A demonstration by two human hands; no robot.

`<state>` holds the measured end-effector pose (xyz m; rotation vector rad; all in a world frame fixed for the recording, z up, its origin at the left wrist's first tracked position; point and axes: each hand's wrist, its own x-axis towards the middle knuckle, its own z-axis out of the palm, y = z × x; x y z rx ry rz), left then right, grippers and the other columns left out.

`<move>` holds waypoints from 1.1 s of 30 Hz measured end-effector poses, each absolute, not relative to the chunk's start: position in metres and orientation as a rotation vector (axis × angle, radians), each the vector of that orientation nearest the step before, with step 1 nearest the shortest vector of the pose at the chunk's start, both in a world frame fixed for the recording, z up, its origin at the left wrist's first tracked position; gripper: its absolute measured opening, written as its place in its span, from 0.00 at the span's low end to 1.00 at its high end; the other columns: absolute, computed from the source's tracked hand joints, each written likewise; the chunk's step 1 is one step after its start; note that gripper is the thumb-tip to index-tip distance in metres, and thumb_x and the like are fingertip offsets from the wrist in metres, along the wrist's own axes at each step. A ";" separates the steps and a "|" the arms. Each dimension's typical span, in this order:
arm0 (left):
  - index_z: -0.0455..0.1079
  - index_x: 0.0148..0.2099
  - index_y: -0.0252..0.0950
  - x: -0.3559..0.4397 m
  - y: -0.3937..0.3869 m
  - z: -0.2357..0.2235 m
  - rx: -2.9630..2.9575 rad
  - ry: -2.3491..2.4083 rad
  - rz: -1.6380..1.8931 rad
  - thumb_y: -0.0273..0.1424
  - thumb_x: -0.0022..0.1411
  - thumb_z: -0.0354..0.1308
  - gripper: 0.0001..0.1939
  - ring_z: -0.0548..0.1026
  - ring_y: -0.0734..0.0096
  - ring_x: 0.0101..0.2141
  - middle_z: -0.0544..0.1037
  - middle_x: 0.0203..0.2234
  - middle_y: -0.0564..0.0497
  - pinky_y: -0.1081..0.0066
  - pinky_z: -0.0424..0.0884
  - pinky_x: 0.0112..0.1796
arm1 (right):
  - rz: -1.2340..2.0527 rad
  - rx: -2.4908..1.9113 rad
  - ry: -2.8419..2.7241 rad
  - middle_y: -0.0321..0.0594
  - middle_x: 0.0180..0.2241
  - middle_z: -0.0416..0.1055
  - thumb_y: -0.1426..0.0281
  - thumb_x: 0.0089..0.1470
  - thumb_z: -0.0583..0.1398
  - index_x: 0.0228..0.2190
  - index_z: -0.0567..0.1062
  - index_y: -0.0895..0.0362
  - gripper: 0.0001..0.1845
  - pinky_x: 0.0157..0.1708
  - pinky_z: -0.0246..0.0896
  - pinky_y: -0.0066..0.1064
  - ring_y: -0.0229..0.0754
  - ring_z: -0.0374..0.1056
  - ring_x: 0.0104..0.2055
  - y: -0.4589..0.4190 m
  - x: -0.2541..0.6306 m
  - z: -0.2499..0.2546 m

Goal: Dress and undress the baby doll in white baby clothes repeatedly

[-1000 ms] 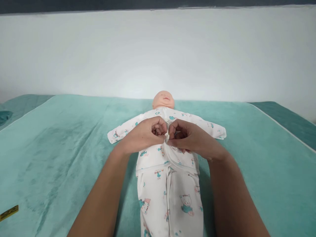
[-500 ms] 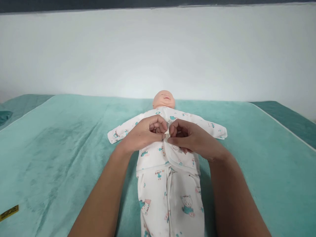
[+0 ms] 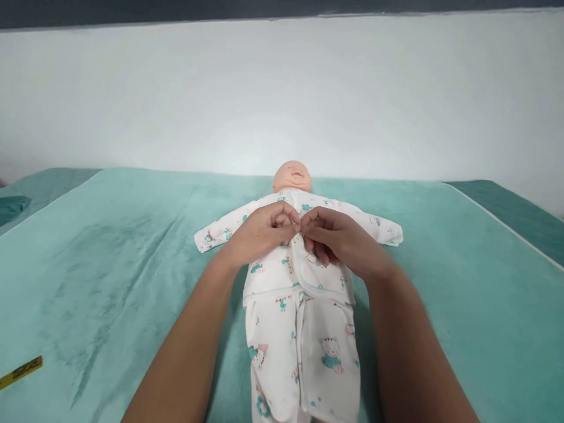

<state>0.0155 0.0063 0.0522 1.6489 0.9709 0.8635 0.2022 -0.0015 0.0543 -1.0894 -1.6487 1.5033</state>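
Observation:
A baby doll [image 3: 292,176] lies on its back, its head toward the wall and its arms spread. It wears a white printed jacket [image 3: 275,282] and matching trousers [image 3: 273,329]. Over the doll's chest, my left hand [image 3: 271,229] pinches the front edge of the jacket. My right hand [image 3: 337,235] meets it from the other side, fingertips closed on the same front opening. The fingertips of both hands almost touch. Whatever small fastening lies between them is hidden. Below my hands the jacket's front flaps overlap.
A teal cloth [image 3: 132,264] covers the surface under the doll, with wrinkles on the left. A yellow strip with dark marks [image 3: 21,372] lies at the lower left. Behind the far edge stands a white wall [image 3: 282,100].
Both hands have shifted slightly up the jacket front, and their fingertips have come closer together. The gap that showed between them has closed.

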 end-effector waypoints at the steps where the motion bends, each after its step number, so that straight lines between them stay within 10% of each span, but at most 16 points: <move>1: 0.67 0.37 0.37 0.018 0.004 0.048 1.666 1.013 0.913 0.33 0.61 0.56 0.05 0.61 0.79 0.22 0.62 0.19 0.60 0.76 0.56 0.24 | 1.459 -1.095 -1.624 0.31 0.24 0.68 0.64 0.57 0.58 0.33 0.69 0.56 0.07 0.14 0.46 0.23 0.30 0.59 0.16 -0.004 0.200 0.051; 13: 0.69 0.45 0.37 -0.035 -0.113 -0.033 1.935 1.324 1.237 0.25 0.59 0.53 0.12 0.70 0.70 0.36 0.71 0.37 0.49 0.70 0.66 0.37 | 0.460 -1.161 -1.622 0.45 0.50 0.66 0.66 0.55 0.60 0.44 0.70 0.51 0.13 0.50 0.62 0.42 0.47 0.64 0.52 -0.120 0.214 -0.030; 33: 0.69 0.41 0.38 -0.043 -0.194 -0.044 2.032 1.464 1.158 0.25 0.57 0.52 0.09 0.73 0.62 0.45 0.75 0.41 0.47 0.60 0.68 0.47 | 0.511 -1.262 -1.609 0.42 0.39 0.72 0.67 0.59 0.56 0.39 0.70 0.53 0.06 0.39 0.65 0.37 0.45 0.69 0.41 -0.210 0.202 -0.032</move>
